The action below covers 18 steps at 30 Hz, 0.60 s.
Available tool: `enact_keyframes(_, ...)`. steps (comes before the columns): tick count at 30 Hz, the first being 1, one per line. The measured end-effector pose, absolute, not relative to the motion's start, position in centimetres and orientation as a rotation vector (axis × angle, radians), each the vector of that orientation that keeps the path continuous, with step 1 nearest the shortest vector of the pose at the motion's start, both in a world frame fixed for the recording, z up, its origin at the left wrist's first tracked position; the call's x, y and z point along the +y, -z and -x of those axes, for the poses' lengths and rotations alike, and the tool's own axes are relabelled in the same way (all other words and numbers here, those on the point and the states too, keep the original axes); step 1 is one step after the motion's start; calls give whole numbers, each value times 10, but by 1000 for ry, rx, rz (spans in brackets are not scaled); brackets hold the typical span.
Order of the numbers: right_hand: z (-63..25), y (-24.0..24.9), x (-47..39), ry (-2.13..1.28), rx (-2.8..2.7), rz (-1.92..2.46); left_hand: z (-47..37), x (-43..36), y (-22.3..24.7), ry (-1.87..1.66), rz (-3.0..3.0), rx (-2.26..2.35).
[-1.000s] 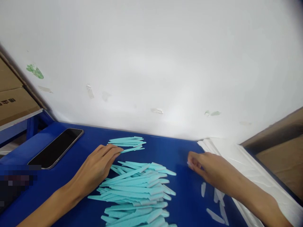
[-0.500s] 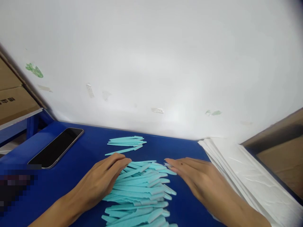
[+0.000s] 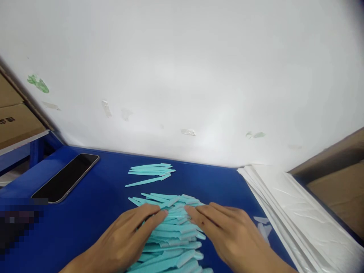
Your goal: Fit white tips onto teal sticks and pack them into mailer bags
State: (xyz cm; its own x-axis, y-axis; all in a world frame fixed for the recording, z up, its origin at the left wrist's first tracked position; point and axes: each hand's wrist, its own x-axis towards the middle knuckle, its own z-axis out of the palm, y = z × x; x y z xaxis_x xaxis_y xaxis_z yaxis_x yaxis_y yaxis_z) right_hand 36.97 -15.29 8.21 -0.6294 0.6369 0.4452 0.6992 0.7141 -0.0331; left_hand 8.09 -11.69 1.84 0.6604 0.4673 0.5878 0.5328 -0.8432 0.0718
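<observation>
A heap of slim turquoise eyebrow razors (image 3: 170, 240), tapered at one end and paler at the other, lies in front of me on the blue table (image 3: 216, 180). My left hand (image 3: 127, 235) closes over the left side of the heap, thumb and fingers bent onto the razors. From the right, my right hand (image 3: 224, 231) reaches over their paler ends, its fingers held together with the tips on the razors. Which single pieces lie under the fingers is hidden. Behind the heap rests a small separate group of the same razors (image 3: 150, 169).
A smartphone (image 3: 66, 178) lies at the left. Small translucent pieces (image 3: 264, 229) lie right of my right hand, beside a stack of white plastic bags (image 3: 301, 212). A white panel (image 3: 182, 76) stands along the back, and cardboard boxes (image 3: 19, 125) are at the left.
Both hands have moved inward and closer to me, onto the heap. Several razors at its far edge have shifted. The translucent pieces beside my right hand are now uncovered.
</observation>
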Motion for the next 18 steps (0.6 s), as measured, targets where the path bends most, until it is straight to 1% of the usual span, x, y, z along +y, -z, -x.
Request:
enact_keyframes(2,-367,-80,-155,229,-2483,996,-81,-119,-17,925,2757,-830)
enact_keyframes(6,-364,-82,-156,54,-2589,1063,-86,-115,-26,979,2787,-721)
enact_keyframes(10,-362,-82,-155,-45,-2671,1125,-95,-116,-42,964,2958,-656)
enact_keyframes(14,-358,-74,-156,-19,-2682,1112,-96,-116,-47,1010,3002,-699)
enact_keyframes(18,-360,-81,-155,27,-2684,1126,-85,-93,-33,928,2812,-890)
